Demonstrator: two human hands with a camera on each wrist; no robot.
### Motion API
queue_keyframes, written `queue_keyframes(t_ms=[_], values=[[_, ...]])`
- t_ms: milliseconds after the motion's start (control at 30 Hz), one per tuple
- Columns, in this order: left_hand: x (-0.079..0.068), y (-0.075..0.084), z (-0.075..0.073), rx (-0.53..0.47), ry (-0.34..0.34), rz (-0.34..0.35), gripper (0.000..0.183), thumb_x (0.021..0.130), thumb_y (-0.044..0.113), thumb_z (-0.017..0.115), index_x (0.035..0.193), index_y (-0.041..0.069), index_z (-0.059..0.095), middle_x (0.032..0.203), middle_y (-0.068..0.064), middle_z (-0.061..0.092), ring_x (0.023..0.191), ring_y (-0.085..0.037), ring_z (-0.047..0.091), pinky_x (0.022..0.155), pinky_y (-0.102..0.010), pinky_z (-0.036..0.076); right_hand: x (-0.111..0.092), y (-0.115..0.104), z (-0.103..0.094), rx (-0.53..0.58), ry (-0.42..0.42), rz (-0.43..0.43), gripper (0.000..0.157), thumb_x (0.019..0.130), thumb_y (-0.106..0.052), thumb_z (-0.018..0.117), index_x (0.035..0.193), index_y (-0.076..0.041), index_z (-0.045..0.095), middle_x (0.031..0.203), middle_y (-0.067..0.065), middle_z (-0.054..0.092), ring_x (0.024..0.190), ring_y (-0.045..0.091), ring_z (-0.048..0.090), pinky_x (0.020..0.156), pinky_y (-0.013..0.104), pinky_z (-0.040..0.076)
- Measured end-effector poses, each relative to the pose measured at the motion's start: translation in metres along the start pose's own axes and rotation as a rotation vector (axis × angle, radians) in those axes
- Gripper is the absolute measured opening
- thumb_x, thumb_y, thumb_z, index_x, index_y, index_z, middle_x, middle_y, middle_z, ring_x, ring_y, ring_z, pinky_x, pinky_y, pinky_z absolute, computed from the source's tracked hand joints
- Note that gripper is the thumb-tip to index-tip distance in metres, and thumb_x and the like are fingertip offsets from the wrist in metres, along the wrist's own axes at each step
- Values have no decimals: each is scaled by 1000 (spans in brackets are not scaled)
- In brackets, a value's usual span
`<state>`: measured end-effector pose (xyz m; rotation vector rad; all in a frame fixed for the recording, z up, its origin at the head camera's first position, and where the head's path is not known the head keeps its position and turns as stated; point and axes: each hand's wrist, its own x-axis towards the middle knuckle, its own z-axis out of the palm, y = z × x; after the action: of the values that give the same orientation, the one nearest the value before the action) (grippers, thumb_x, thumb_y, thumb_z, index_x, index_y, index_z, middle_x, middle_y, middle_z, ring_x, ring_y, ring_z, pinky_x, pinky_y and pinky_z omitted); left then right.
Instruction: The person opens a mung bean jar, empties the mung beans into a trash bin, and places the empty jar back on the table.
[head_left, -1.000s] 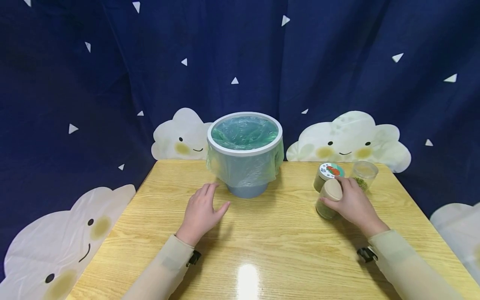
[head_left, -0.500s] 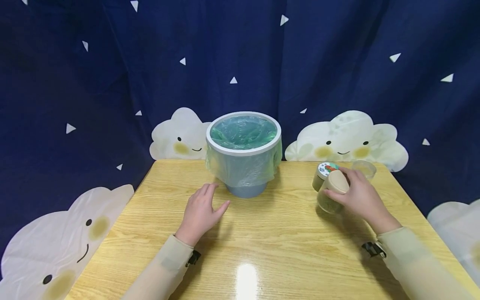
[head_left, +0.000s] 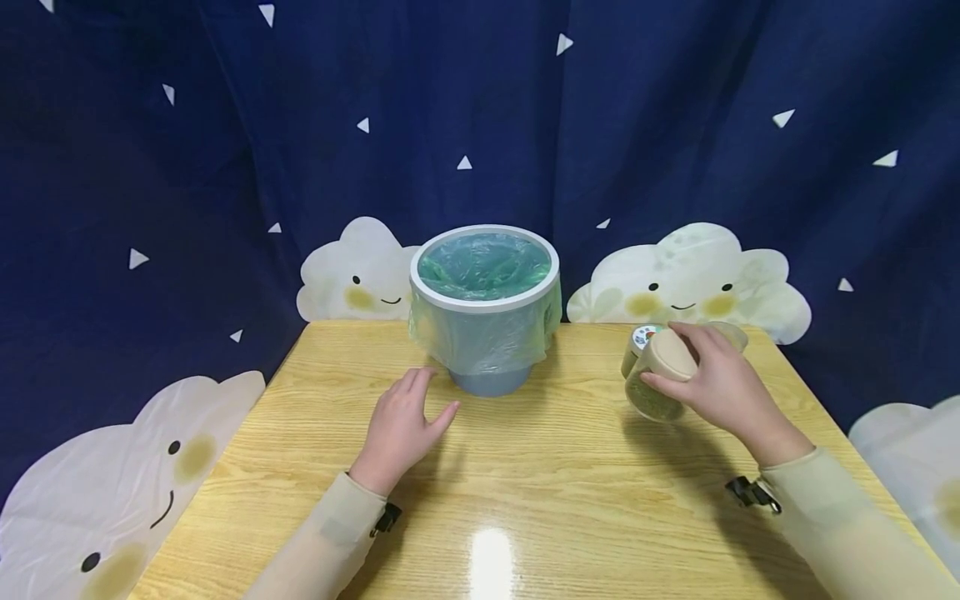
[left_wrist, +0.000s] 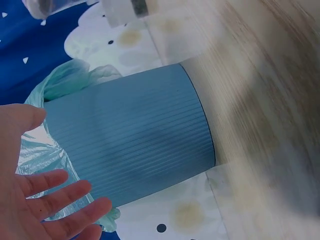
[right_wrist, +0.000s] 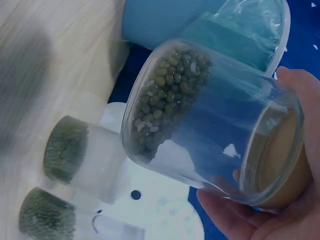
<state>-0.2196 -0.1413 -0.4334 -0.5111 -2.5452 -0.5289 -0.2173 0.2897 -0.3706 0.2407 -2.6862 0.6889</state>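
My right hand (head_left: 723,383) grips a clear jar (right_wrist: 210,120) round its beige lid (head_left: 673,355). Green mung beans (right_wrist: 172,82) with a few white grains lie at the jar's bottom, and it is tilted above the table. My left hand (head_left: 401,421) hovers with fingers spread and nothing in it, in front of a blue-grey bin (head_left: 491,379). A green plastic bag (head_left: 487,267) lines the bin, held under a white rim. Behind the right hand stands a jar with a printed top (head_left: 643,337), partly covered by the held jar.
A clear container (head_left: 735,333) sits at the far right, mostly behind the right hand. Two jars with green contents (right_wrist: 65,150) show in the right wrist view. The wooden table (head_left: 525,475) ends at a dark blue curtain (head_left: 495,108) with cloud prints.
My right hand has lifted the mung bean jar off the table and tilted it, its lid end leaning right. The left hand has stayed in place.
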Motion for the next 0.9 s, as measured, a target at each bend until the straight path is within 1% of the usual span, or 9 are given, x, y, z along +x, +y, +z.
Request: queue_keyframes(t_ms=[100, 267, 467, 600, 667, 767, 900], values=[[0, 3, -1, -24, -12, -15, 52, 92, 38, 77, 127, 2, 61, 116, -15, 69, 101, -33, 69, 87, -52, 57, 1, -8, -4, 5, -7, -7, 89, 80, -54, 84, 145, -4, 50, 137, 28, 53, 110, 41, 54, 80, 54, 45], [3, 7, -3, -108, -42, -56, 47, 93, 36, 76, 124, 3, 62, 117, -13, 69, 104, -32, 70, 90, -50, 57, 1, -20, -9, 11, -9, -31, 88, 80, -52, 85, 146, -5, 51, 139, 26, 54, 114, 40, 55, 82, 53, 45], [6, 12, -5, -207, -89, -106, 45, 94, 36, 75, 125, 5, 62, 120, -12, 68, 110, -31, 68, 95, -47, 56, 5, -35, -12, 19, -22, -54, 89, 79, -51, 86, 147, -5, 51, 142, 25, 53, 115, 40, 55, 82, 53, 47], [5, 17, -6, -287, -128, -156, 45, 94, 36, 75, 125, 7, 61, 122, -9, 67, 108, -29, 67, 92, -44, 57, 8, -43, -10, 34, -13, -83, 87, 78, -48, 88, 145, -5, 53, 139, 23, 56, 112, 38, 56, 81, 51, 47], [4, 19, -7, -311, -141, -174, 45, 94, 36, 76, 126, 8, 61, 123, -8, 66, 107, -27, 66, 90, -44, 57, 10, -47, -9, 33, -9, -91, 86, 78, -47, 88, 145, -5, 53, 137, 22, 57, 111, 37, 57, 82, 50, 47], [5, 23, -8, -334, -148, -182, 46, 93, 35, 76, 127, 8, 61, 122, -8, 66, 107, -28, 66, 89, -44, 56, 12, -54, -8, 32, -8, -97, 86, 78, -48, 88, 145, -6, 54, 135, 21, 58, 109, 36, 58, 81, 50, 48], [7, 27, -7, -354, -145, -172, 46, 93, 34, 76, 127, 6, 61, 120, -7, 66, 107, -29, 66, 88, -43, 56, 15, -61, -6, 37, -17, -102, 87, 78, -50, 88, 146, -9, 54, 137, 19, 58, 112, 36, 59, 83, 50, 48]])
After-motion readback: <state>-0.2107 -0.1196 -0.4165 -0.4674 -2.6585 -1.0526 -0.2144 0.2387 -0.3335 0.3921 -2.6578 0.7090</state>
